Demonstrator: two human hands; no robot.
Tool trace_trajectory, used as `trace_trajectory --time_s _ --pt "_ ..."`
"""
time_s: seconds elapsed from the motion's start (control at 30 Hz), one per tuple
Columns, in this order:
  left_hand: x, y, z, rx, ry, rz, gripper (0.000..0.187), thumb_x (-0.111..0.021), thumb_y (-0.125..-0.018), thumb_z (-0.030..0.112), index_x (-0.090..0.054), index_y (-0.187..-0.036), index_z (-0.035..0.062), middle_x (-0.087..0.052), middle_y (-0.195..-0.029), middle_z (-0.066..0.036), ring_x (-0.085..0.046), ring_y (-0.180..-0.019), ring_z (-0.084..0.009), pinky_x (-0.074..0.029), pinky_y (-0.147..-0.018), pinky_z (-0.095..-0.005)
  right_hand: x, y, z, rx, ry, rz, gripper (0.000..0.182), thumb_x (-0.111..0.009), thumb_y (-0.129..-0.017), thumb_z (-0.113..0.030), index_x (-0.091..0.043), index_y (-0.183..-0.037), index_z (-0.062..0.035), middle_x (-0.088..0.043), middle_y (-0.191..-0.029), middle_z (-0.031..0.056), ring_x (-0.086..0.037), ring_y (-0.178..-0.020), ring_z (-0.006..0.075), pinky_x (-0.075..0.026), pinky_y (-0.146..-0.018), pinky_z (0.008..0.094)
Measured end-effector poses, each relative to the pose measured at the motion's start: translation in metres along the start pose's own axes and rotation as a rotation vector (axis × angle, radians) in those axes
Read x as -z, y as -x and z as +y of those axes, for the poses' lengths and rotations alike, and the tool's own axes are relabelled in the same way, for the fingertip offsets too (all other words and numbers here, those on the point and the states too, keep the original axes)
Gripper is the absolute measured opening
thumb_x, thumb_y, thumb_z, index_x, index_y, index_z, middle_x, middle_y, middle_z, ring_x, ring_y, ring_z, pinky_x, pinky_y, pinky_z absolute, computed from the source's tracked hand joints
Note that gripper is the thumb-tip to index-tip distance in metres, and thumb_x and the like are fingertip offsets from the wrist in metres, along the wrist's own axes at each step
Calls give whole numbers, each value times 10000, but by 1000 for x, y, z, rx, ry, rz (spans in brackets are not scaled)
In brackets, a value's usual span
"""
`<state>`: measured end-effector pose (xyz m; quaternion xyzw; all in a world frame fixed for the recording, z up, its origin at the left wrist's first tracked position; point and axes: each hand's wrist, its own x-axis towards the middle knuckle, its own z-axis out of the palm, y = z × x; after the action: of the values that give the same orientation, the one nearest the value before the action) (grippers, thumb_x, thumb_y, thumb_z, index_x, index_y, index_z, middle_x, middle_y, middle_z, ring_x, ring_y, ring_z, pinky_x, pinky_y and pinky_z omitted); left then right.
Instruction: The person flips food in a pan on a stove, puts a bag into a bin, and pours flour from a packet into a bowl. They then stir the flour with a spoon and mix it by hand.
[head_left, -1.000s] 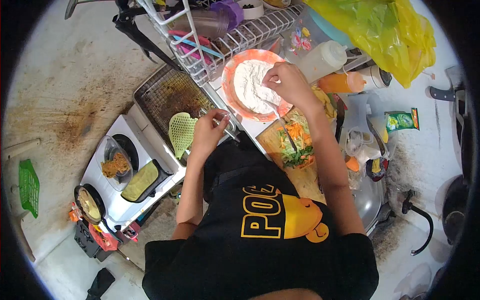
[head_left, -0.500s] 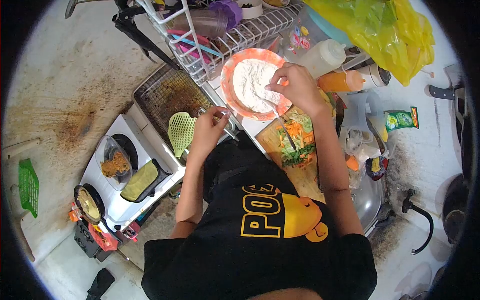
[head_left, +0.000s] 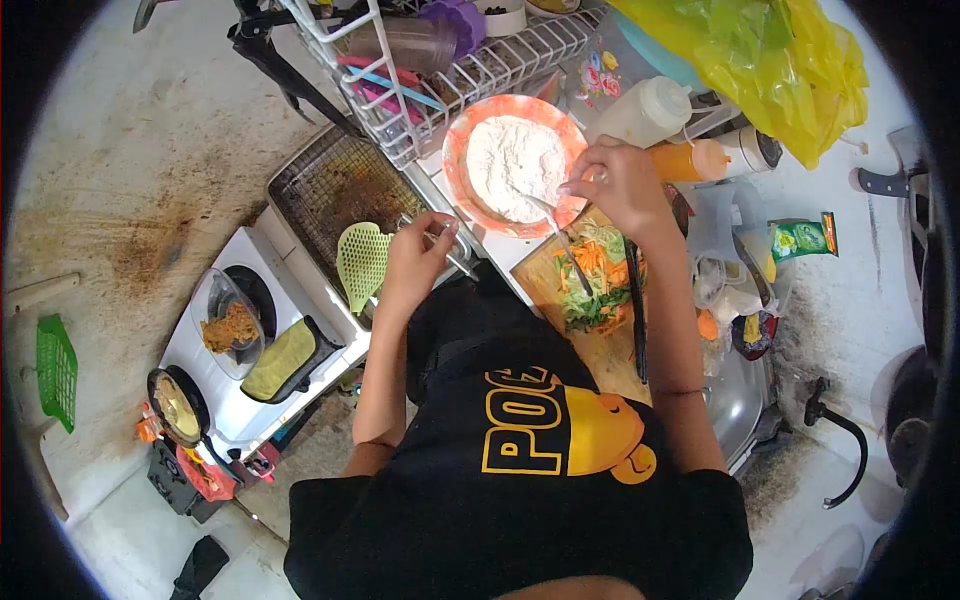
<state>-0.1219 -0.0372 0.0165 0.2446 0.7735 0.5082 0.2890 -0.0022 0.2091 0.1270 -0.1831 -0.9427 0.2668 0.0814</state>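
Observation:
My right hand (head_left: 622,185) is over the right rim of an orange-rimmed bowl (head_left: 458,150) of white flour (head_left: 515,160), its fingers pinched; what they hold, if anything, is too small to make out. A spoon (head_left: 566,240) leans in the bowl, its handle reaching over shredded vegetables (head_left: 598,275) on a wooden board (head_left: 610,360). My left hand (head_left: 420,255) is curled below and left of the bowl, beside a green slotted ladle (head_left: 361,262). Something between its fingertips is too small to name. Under my right forearm lies a black stick-like utensil (head_left: 637,310).
A wire-racked tray (head_left: 335,190) and a white stove (head_left: 290,300) with a small frying pan (head_left: 178,407) are at the left. A white wire rack (head_left: 530,50) stands behind. Squeeze bottles (head_left: 645,110), a yellow bag (head_left: 750,60) and a sink (head_left: 735,400) are at the right.
My right hand has moved right, from over the flour to the bowl's right edge, and its forearm has shifted slightly right. More of the black utensil shows. My left hand has barely moved.

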Motion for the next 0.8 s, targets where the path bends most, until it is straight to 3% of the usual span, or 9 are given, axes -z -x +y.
trace_trajectory --time_s 0.07,0.37,0.47,0.57,0.67,0.8 --pt "0 1 2 0 12 3 245 -626 -912 213 -654 -1016 -7 -607 -633 -104 -596 -529 -153 -464 -529 -322 3 10 2 -136 -82 -18 246 -813 -663 -225 -689 -734 -24 -613 -766 132 -616 -773 290 -470 -719 398" --pt "-1 -1 11 -18 -66 -56 239 -638 -905 198 -656 -1016 -13 -614 -633 -95 -574 -521 -138 -449 -524 -301 18 63 20 -224 -12 171 255 -795 -725 -172 -683 -840 26 -598 -708 129 -557 -631 257 -428 -612 357" --pt "-1 -3 10 -55 -55 -53 239 -648 -895 193 -661 -1013 -14 -623 -640 -99 -563 -517 -135 -442 -525 -301 18 74 19 -384 -87 179 277 -793 -753 -184 -673 -861 42 -602 -724 132 -544 -625 260 -426 -609 360" --pt "1 -4 10 -37 -58 -59 238 -654 -887 186 -666 -1005 -21 -630 -647 -103 -562 -521 -134 -442 -527 -307 15 76 26 -414 -56 184 293 -777 -785 -217 -665 -842 47 -608 -737 139 -561 -650 273 -434 -627 372" --pt "1 -5 7 -72 -40 -39 236 -655 -882 175 -668 -1003 -27 -629 -643 -100 -564 -533 -129 -442 -531 -309 7 72 32 -271 13 241 270 -748 -803 -222 -668 -838 34 -620 -758 155 -588 -680 318 -450 -652 398" --pt "2 -1 11 -16 -43 -43 230 -650 -880 162 -669 -1006 -29 -647 -660 -98 -567 -543 -128 -445 -538 -304 -11 65 51 -228 57 251 220 -715 -816 -215 -684 -864 -2 -641 -786 163 -620 -735 356 -473 -686 422"
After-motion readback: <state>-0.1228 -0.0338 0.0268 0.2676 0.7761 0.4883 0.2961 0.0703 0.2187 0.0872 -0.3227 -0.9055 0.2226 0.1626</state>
